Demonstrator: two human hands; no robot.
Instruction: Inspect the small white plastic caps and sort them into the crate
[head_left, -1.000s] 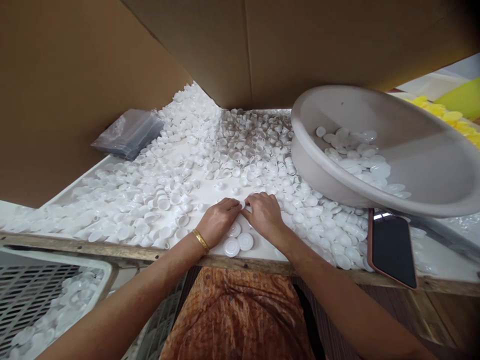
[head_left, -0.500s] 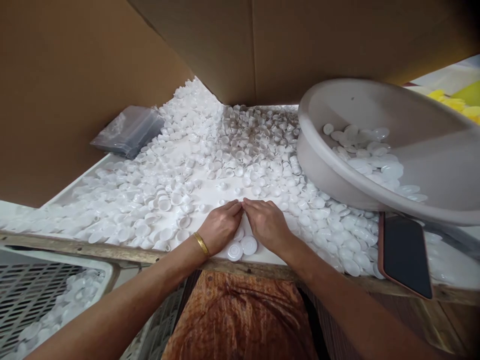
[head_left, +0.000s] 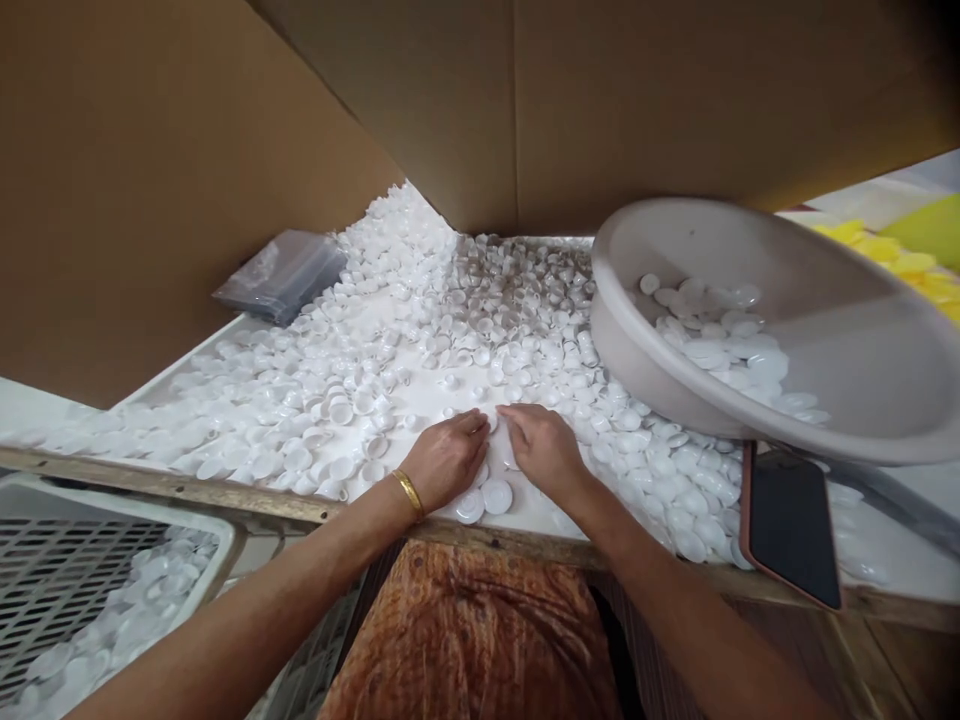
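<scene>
White worktable [head_left: 544, 515] with a wooden front edge, backed by brown cardboard panels [head_left: 600, 120]; places are given relative to the large round grey plastic basin [head_left: 652, 395] tilted at its right-hand end. From where I stand, the work appears partly done. A batch of flat white plastic discs [head_left: 757, 360] lies inside the basin, and at least two flat round white lids [head_left: 496, 496] rest at the table's front edge, left of and nearer than the basin. By far the greater share, loose white plastic caps [head_left: 405, 245], covers the table left of the basin.

Left of the basin, just beyond the lids, the person's left hand [head_left: 451, 460], gold bracelet [head_left: 407, 492] at the wrist, has its fingers curled, apparently pinching a small white plastic piece [head_left: 493, 420]. The right hand [head_left: 541, 452], between that piece and the basin, extends its forefinger toward it; its palm side is hidden, so whether it grips anything cannot be told.

Surroundings: dark-screened phone [head_left: 795, 520] at the basin's near side; yellow pieces [head_left: 900, 258] beyond it; clear-wrapped grey packet [head_left: 281, 275] well to its left; below the table, farther left, a pale slatted plastic crate [head_left: 60, 560] containing more white pieces [head_left: 157, 590].
</scene>
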